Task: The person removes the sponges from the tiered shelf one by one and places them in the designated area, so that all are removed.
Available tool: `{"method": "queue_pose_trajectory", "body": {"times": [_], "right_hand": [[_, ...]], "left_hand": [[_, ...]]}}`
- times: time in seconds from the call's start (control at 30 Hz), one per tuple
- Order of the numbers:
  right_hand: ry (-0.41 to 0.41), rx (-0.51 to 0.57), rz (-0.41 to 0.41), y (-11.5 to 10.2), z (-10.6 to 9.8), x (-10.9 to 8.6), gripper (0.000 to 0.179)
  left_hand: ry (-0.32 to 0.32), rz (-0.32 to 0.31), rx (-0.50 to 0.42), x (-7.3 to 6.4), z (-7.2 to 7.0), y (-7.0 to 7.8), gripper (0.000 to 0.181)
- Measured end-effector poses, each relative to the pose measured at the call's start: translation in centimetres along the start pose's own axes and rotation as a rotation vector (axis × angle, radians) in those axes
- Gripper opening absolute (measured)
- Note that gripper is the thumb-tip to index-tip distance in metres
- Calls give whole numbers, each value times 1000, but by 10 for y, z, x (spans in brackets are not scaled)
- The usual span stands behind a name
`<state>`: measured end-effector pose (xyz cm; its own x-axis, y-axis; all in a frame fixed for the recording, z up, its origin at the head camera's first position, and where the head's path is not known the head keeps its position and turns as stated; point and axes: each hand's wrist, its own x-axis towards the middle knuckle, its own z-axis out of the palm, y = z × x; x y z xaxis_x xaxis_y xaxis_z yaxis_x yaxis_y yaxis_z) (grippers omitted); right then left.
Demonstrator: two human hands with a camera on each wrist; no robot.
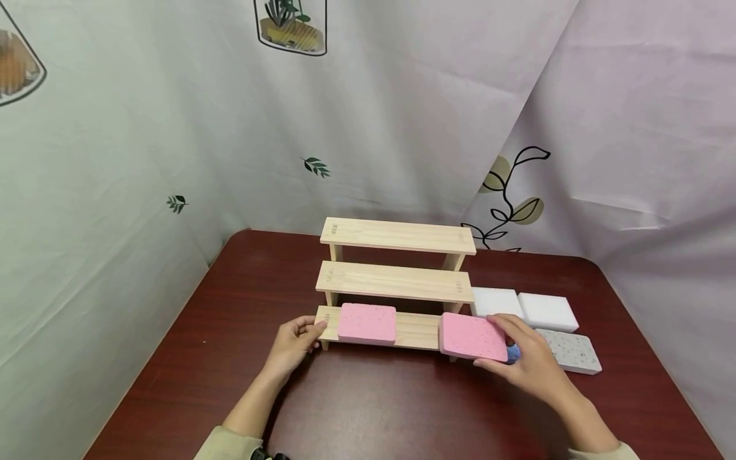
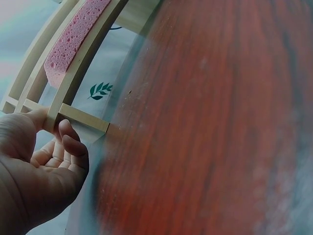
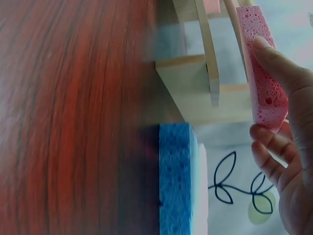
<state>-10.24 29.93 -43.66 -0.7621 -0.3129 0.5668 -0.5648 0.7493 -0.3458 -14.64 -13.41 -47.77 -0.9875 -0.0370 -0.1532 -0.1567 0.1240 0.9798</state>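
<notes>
A three-step wooden stand [image 1: 416,331] stands on the table. At the left end of its lowest step, my left hand [image 1: 292,345] pinches the board, thumb on top and fingers curled beneath. One pink sponge [image 1: 367,323] lies flat on that step, near the left end. My right hand [image 1: 531,358] grips a second pink sponge [image 1: 473,337] by its right side, over the right end of the same step. In the right wrist view, the thumb presses one face of this held sponge [image 3: 266,88] and the fingertips are at its lower corner.
Right of the stand lie two white sponges [image 1: 547,311], a grey speckled sponge [image 1: 572,351] and a blue sponge [image 3: 175,181], which the right hand mostly hides in the head view. Behind the dark red table [image 1: 368,402] hangs a pale printed curtain [image 1: 391,115].
</notes>
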Motion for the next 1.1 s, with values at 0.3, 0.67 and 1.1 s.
{"method": "queue_pose_trajectory", "body": {"times": [0.3,0.67,1.1], "right_hand": [[1,-20,28,9,-20,-22,86],[-32,-56,67,24,-35,-45,88],[-115,-100,75,32,-38,-65,77]], "left_hand": [[3,-6,1,0,1,-3,32],[2,-4,-3,1,1,-3,32],[5,-13,-2,2,1,-3,33]]}}
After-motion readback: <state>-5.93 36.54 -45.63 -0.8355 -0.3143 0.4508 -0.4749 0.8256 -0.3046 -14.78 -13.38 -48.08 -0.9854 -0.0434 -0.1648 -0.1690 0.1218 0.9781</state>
